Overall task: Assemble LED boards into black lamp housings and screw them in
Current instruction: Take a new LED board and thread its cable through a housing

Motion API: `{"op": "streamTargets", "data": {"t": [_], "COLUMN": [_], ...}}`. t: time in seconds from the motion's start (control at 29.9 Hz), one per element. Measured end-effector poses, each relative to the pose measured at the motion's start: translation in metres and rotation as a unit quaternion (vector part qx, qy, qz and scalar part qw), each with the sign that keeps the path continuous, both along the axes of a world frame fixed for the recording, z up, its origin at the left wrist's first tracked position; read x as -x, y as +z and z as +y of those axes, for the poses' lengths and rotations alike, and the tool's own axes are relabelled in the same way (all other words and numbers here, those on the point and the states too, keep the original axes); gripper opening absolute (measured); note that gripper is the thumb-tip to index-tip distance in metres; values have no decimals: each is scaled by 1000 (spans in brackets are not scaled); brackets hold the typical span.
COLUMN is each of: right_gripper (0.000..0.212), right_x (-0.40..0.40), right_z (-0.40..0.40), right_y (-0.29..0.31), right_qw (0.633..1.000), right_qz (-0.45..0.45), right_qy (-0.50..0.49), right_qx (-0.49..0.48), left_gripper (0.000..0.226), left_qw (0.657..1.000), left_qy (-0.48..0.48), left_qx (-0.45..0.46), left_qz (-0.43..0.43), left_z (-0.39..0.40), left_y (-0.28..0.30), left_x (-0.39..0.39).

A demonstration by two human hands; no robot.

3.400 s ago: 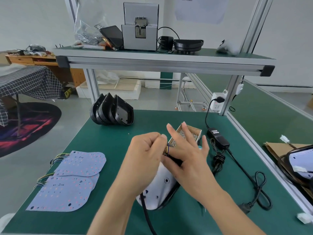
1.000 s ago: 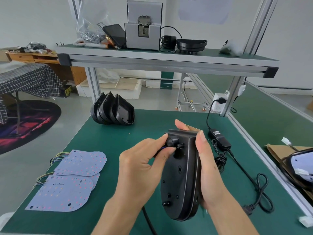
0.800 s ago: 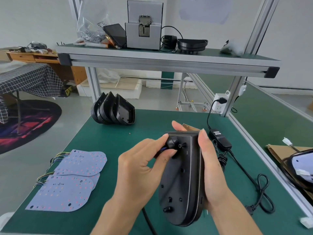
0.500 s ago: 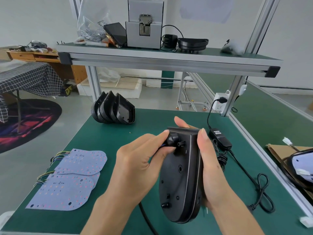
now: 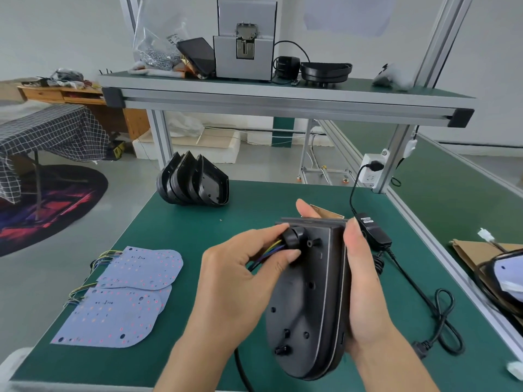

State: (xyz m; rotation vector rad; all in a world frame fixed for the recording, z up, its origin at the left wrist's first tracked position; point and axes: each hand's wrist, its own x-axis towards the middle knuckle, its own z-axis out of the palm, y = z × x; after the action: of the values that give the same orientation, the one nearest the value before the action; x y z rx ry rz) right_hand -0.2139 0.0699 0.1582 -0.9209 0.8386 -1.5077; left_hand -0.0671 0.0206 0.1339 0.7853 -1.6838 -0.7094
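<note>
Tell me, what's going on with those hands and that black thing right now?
Left hand pinches round black fitting where coloured wires exit. Right hand grips black lamp housing, back facing up. Nothing in the way.

Right hand (image 5: 365,292) grips the black housing (image 5: 308,306) upright; left hand (image 5: 240,281) pinches its round knob (image 5: 291,239) beside coloured wires (image 5: 271,248)

On the bench (image 5: 175,222), the held housing (image 5: 308,306) sits at centre. LED boards (image 5: 127,292) lie at 9 o'clock, stacked housings (image 5: 192,183) at 11, the power adapter (image 5: 373,230) at 1, its cable (image 5: 441,321) at 3. The shelf (image 5: 283,94) spans 12 o'clock, above.
</note>
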Motion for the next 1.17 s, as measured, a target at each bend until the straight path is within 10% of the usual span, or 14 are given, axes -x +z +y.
{"op": "streamTargets", "data": {"t": [1.17], "right_gripper": [75], "right_x": [14], "right_z": [-1], "right_y": [-11], "right_qw": [958], "right_qz": [263], "right_qy": [-15], "right_qx": [110], "left_gripper": [37], "left_qw": [998], "left_qy": [-14], "left_qx": [36], "left_qz": [-59], "left_z": [3], "left_y": [17], "left_x": [-6]}}
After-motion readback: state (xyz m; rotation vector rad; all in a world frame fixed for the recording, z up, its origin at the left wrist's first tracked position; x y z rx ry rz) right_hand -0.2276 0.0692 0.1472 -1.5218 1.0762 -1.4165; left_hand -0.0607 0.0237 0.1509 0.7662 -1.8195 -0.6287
